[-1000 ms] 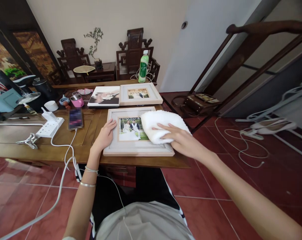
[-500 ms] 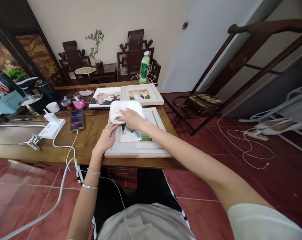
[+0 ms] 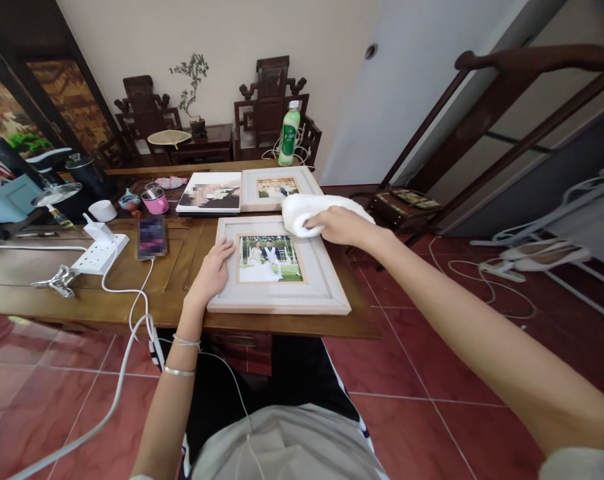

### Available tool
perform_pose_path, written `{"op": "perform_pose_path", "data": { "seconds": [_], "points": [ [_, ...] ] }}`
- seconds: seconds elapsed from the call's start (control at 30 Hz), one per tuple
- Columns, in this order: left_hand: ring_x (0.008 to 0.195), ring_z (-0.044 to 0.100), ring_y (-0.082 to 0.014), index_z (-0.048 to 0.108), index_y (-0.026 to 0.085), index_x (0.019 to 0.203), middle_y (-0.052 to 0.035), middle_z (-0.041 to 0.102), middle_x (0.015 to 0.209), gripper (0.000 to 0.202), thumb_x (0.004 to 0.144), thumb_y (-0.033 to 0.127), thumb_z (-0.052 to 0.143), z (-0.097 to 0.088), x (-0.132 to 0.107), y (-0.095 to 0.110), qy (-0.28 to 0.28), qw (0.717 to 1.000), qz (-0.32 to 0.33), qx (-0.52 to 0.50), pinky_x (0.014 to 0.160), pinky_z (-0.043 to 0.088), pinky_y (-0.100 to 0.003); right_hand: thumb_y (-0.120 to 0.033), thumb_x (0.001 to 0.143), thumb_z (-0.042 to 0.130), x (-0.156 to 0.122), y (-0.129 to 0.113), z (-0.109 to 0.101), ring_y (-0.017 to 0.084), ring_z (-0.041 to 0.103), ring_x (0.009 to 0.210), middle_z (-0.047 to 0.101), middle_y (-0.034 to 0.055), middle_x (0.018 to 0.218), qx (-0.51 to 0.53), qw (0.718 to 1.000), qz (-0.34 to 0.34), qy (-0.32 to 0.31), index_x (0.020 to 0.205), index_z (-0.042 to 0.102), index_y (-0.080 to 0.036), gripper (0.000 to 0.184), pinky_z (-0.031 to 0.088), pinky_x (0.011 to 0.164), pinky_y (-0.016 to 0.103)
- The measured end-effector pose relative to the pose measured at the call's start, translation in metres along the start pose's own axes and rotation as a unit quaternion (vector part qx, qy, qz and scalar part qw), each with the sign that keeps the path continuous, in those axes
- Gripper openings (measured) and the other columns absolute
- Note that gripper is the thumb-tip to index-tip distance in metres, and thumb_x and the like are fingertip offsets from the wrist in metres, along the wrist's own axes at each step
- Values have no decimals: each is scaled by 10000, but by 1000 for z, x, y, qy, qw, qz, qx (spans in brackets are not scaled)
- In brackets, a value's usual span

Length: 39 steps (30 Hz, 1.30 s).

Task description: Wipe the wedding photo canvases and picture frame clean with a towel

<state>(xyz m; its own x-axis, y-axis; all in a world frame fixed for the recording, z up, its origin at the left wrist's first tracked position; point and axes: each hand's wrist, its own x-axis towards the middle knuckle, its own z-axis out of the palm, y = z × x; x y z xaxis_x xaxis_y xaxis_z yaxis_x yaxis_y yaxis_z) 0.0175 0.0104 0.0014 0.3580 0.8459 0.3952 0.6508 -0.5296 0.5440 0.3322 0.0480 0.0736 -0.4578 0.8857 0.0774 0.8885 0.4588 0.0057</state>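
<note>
A pale wooden photo frame (image 3: 327, 287) holding a wedding picture lies flat at the near edge of the wooden table (image 3: 47, 287). My left hand (image 3: 213, 268) lies flat and open on the frame's left border. My right hand (image 3: 339, 225) presses a folded white towel (image 3: 305, 205) onto the frame's far right corner, fingers bent over the cloth. A second, smaller frame (image 3: 275, 187) and a photo book (image 3: 209, 192) lie just behind.
A phone (image 3: 151, 237) on a white cable, a power strip (image 3: 101, 252), a pink pot (image 3: 155, 200) and a white cup (image 3: 103, 211) sit to the left. A green bottle (image 3: 288, 136) stands at the back. Carved chairs, a dark rack and cables on the red floor lie around.
My right hand swept the towel from the frame's right side to its far left corner, then back to the far right corner. My left hand stayed on the left border.
</note>
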Motion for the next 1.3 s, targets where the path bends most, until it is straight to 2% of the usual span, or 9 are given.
{"op": "perform_pose_path", "data": {
  "seconds": [0.13, 0.23, 0.43, 0.6, 0.8, 0.93, 1.03, 1.13, 1.3],
  "points": [
    [1360, 418, -231, 630, 155, 1220, -86, 587, 1342, 486, 828, 33, 371, 0, 0, 2, 2, 1000, -7, -3, 1156, 315, -463, 27, 679, 400, -34, -19, 4, 251, 652, 926, 722, 75, 1053, -17, 999, -36, 11, 1095, 715, -199, 569, 491, 804, 363],
    [1364, 412, -229, 625, 140, 1225, -100, 582, 1345, 492, 824, 25, 365, 0, 0, 3, 4, 1000, -9, -2, 1159, 309, -461, 41, 649, 389, -66, -42, -6, 267, 643, 978, 709, 91, 1059, 4, 998, -54, -10, 1082, 717, -193, 592, 487, 815, 362],
    [1367, 408, -234, 615, 118, 1236, -114, 580, 1345, 499, 817, 19, 362, -1, 0, 1, -4, 1000, 0, 3, 1159, 306, -466, 23, 640, 403, -111, -63, -39, 213, 660, 927, 733, -20, 975, 118, 983, -95, -105, 1050, 726, -318, 623, 499, 778, 282],
    [1378, 390, -238, 607, 116, 1248, -116, 563, 1365, 502, 820, 25, 360, -2, 1, 0, -16, 1000, 7, 5, 1164, 293, -471, 20, 634, 413, -81, -55, -23, 226, 655, 973, 723, 3, 1058, 125, 987, -58, -81, 1124, 705, -273, 641, 495, 825, 290],
    [1375, 395, -228, 610, 136, 1248, -99, 569, 1361, 500, 825, 33, 362, -3, 1, 0, -21, 1000, 7, -1, 1163, 296, -464, -11, 723, 435, -6, -19, 17, 300, 568, 1115, 562, 148, 1315, 62, 997, 14, 53, 1289, 590, -158, 605, 456, 896, 390],
    [1375, 396, -227, 613, 136, 1245, -99, 568, 1362, 491, 834, 39, 362, -3, 0, 0, -15, 1000, -3, -5, 1161, 300, -461, -45, 774, 439, 13, -19, 25, 320, 563, 1067, 593, 188, 1196, 3, 998, 12, 69, 1288, 587, -134, 542, 443, 877, 420],
    [1368, 407, -230, 618, 128, 1237, -101, 578, 1351, 493, 828, 32, 361, -2, 0, 0, -10, 1000, -6, 0, 1158, 309, -457, -12, 751, 437, -4, -39, 25, 332, 497, 1160, 600, 187, 1203, -41, 995, -66, 56, 1229, 630, -110, 525, 386, 969, 459],
    [1366, 409, -234, 616, 111, 1238, -112, 579, 1347, 498, 820, 23, 361, 0, 0, 0, -7, 1000, -2, 6, 1161, 307, -454, 14, 714, 456, -40, -65, 14, 334, 460, 1214, 586, 167, 1264, -37, 991, -123, 23, 1173, 665, -126, 523, 356, 1011, 485],
    [1366, 408, -237, 605, 92, 1248, -126, 579, 1343, 496, 825, 21, 355, 0, 1, -1, -7, 1000, 6, 16, 1164, 302, -456, 74, 666, 423, -97, -103, -26, 280, 591, 1069, 652, 138, 1150, 30, 983, -164, -77, 1138, 691, -175, 597, 460, 879, 365]
  ]
}}
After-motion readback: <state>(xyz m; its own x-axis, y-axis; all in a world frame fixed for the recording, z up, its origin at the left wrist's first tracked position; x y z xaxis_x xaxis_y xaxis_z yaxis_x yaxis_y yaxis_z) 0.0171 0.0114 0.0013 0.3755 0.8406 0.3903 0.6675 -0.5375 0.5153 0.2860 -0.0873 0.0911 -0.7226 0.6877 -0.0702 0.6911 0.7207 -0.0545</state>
